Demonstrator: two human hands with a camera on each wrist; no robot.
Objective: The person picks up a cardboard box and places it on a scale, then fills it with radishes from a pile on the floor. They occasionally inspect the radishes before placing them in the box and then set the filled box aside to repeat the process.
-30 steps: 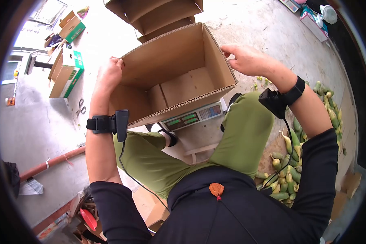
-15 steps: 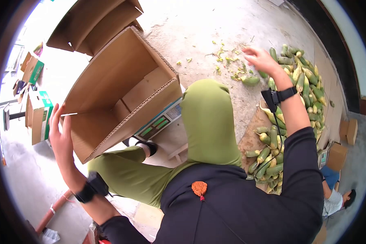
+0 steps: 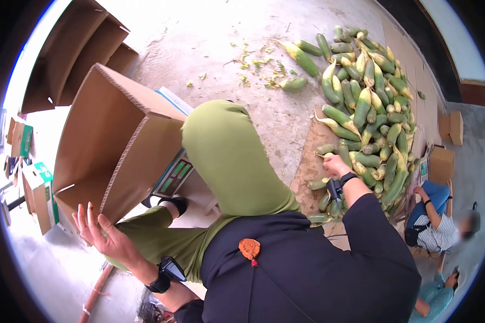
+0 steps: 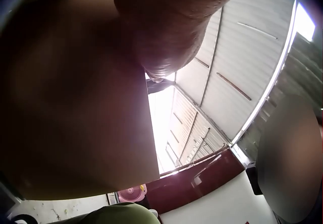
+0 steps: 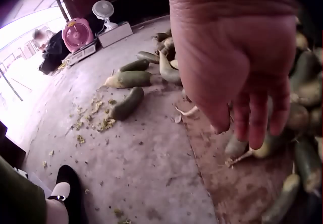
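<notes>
In the head view the left hand (image 3: 109, 240), fingers spread, is at the near edge of an open cardboard box (image 3: 145, 161); whether it touches the box I cannot tell. The box stands tilted on a scale with green displays (image 3: 177, 175). The right hand (image 3: 337, 166) is over the near left side of a large pile of green and pale radishes (image 3: 364, 105). In the right wrist view the right hand (image 5: 234, 67) hangs palm showing, fingers extended down just above a radish (image 5: 237, 146), with nothing seen in its grip.
More open boxes (image 3: 70, 54) stand at the upper left. Leaf scraps (image 3: 258, 64) and a few loose radishes lie on the floor beside the pile. Two other people (image 3: 434, 223) are at the lower right. A pink fan (image 5: 78, 34) and a white fan (image 5: 103, 11) stand farther off.
The view has turned toward the radish pile. Both hands have come off the box's upper edges; the right hand has moved across to the pile, and the left has opened beside the box.
</notes>
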